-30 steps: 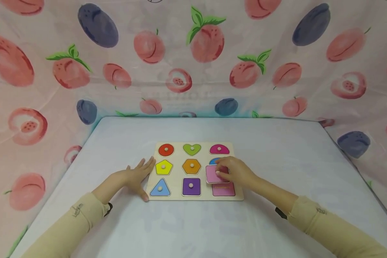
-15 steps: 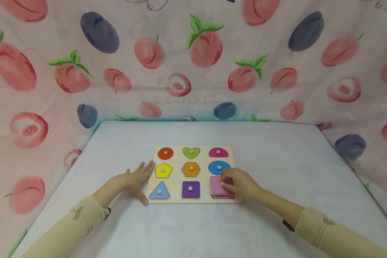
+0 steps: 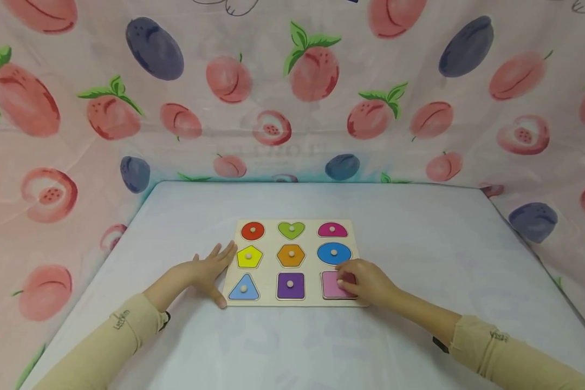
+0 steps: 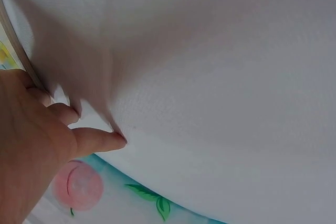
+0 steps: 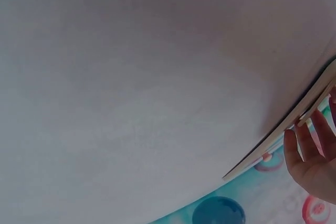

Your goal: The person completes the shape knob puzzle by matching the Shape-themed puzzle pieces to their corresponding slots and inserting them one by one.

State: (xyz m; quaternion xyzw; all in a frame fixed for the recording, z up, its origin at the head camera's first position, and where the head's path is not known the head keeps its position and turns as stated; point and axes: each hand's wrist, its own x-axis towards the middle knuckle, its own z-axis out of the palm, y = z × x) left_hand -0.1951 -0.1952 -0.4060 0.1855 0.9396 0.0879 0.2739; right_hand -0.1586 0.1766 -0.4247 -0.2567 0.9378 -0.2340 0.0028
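A wooden knob puzzle board lies flat on the table. At its near right corner, my right hand pinches the knob of a pink rectangle puzzle piece. The piece lies over its matching recess, with a thin dark line along its left edge; whether it sits fully flush I cannot tell. My fingers cover its right part. My left hand rests with spread fingers against the board's left edge. In the left wrist view, that hand has its fingers extended beside the board's edge.
Other knobbed pieces sit in the board, among them a blue oval, a purple square and a light blue triangle. White cloth covers the table. A fruit-patterned curtain hangs behind and at the sides.
My right hand has brought the pink rectangle piece toward me and down, from partly over the blue oval to its recess. The blue oval is uncovered. My left hand stays at the board's edge.
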